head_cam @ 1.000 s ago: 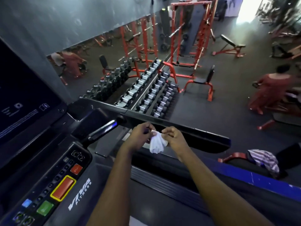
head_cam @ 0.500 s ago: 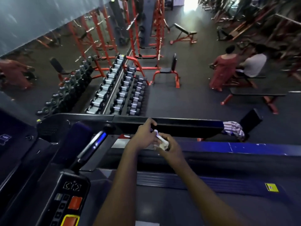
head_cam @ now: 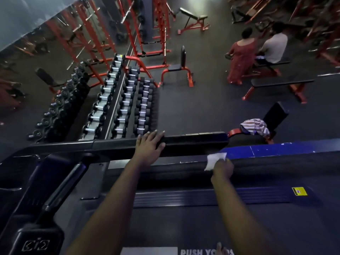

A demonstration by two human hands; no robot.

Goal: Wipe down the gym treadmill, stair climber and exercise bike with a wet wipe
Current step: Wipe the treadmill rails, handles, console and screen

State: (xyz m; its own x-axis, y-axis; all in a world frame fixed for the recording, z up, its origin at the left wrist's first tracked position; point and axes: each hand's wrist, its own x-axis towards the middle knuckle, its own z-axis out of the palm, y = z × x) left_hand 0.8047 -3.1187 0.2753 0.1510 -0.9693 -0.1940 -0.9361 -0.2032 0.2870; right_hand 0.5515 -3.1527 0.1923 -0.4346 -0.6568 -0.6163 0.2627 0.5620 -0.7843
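Note:
I stand on a dark treadmill; its black padded side handrail (head_cam: 195,142) runs across the middle of the view. My left hand (head_cam: 150,146) rests flat on top of that rail with fingers straight. My right hand (head_cam: 221,169) grips a white wet wipe (head_cam: 214,160), unfolded, low beside the treadmill's side rail (head_cam: 184,168), just under the blue strip (head_cam: 276,149). Whether the wipe touches the surface I cannot tell. The treadmill belt (head_cam: 202,227) fills the bottom of the view.
A rack of dumbbells (head_cam: 127,102) stands beyond the rail. Red and black benches (head_cam: 177,70) and racks fill the gym floor. Two persons (head_cam: 257,52) sit at the far right. A striped cloth (head_cam: 254,127) lies on a bench. The console handle (head_cam: 60,186) is at left.
Both hands held the bunched wipe together at the rail. Now they have parted: the left lies flat on the handrail, the right has carried the unfolded wipe rightward and lower. The view panned right.

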